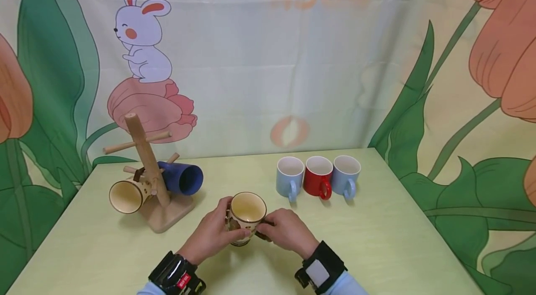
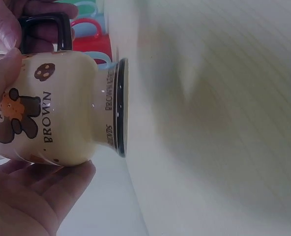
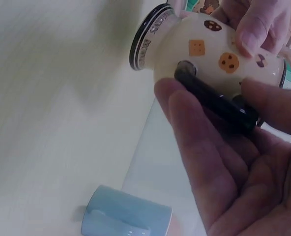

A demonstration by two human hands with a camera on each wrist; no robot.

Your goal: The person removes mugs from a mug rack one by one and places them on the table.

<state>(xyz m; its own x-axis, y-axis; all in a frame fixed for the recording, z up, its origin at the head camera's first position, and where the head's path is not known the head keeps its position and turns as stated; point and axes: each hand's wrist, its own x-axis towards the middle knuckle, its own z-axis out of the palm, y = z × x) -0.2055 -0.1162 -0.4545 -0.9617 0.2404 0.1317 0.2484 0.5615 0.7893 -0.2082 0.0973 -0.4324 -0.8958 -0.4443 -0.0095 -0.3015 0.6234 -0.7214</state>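
Observation:
A cream mug point(image 1: 249, 209) with a dark rim and dark handle is held above the table in front of me. Cartoon bears and the word BROWN show on its side in the left wrist view, cookie prints in the right wrist view. My left hand point(image 1: 211, 234) grips the mug's body, with the thumb across its near side. On the other side, my right hand point(image 1: 289, 232) holds the dark handle point(image 3: 217, 101) between thumb and fingers. The flared foot point(image 2: 117, 108) of the mug hangs just over the tabletop.
At the left stands a wooden mug tree point(image 1: 146, 160), with a blue mug point(image 1: 171, 177) and another cream mug point(image 1: 125, 197) hanging on its pegs. Two light blue mugs point(image 1: 289, 176) flank a red mug point(image 1: 317, 176) at the back right. A printed curtain point(image 1: 234, 53) hangs behind the table point(image 1: 389, 239).

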